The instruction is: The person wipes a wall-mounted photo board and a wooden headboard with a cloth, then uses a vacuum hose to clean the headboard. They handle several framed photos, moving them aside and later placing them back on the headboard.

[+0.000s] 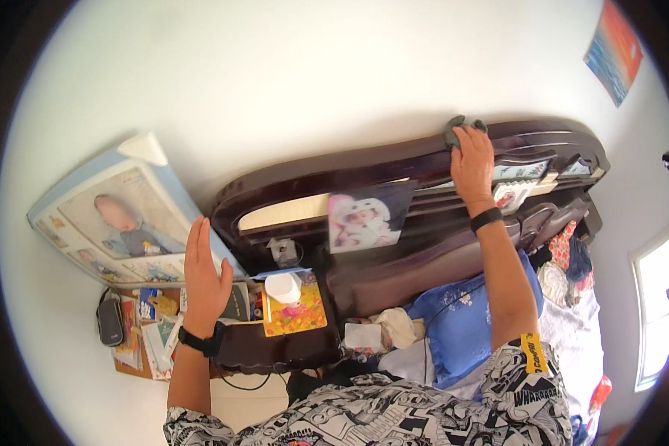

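A dark grey-green cloth is bunched under the fingers of my right hand, on the top rail of a dark glossy wooden headboard. Raised on the other side, my left hand is flat, its thumb apart from the fingers and nothing in its grasp. It overlaps the right edge of a large framed photo panel that leans on the wall; whether it touches the panel I cannot tell. A loose photo print of a child in a white hood stands against the headboard, between my hands.
A white cup-like container sits on a yellow picture book on the dark bedside cabinet. Further left are a grey pouch and papers. A blue pillow and heaped clothes lie on the bed.
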The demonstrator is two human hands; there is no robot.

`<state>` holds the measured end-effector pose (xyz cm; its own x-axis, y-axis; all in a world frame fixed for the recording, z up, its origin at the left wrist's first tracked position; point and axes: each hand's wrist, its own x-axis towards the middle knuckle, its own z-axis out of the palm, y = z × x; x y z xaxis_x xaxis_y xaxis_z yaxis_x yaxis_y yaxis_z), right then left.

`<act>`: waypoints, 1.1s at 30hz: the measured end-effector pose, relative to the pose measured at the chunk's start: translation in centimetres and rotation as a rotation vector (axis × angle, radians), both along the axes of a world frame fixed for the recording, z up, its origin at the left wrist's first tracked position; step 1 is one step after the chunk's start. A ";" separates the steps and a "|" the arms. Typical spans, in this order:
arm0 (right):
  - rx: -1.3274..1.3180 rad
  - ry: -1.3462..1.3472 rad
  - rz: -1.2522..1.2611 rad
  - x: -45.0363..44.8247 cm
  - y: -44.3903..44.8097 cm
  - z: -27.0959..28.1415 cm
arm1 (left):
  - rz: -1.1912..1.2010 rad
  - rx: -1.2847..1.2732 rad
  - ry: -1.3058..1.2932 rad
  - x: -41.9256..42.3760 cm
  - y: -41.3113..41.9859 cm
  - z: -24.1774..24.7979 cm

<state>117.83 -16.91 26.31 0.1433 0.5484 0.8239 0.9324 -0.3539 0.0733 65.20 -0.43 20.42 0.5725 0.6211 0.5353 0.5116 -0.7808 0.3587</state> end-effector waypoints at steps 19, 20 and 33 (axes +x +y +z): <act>-0.030 0.134 0.277 -26.5 13.4 -5.7 | 0.098 -0.505 0.025 -16.6 -12.5 -12.7; -0.026 0.119 0.307 -27.5 14.1 -5.7 | 0.083 -0.524 0.028 -16.4 -12.7 -12.7; -0.289 0.014 0.525 -39.3 21.3 -7.7 | 0.124 -0.635 0.118 -20.3 -13.4 -12.0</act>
<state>78.52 4.44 18.56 -0.1975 0.7507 0.6304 0.9788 0.1870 0.0839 44.93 -13.82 8.42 0.5087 0.8607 -0.0193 0.6486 -0.3684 0.6660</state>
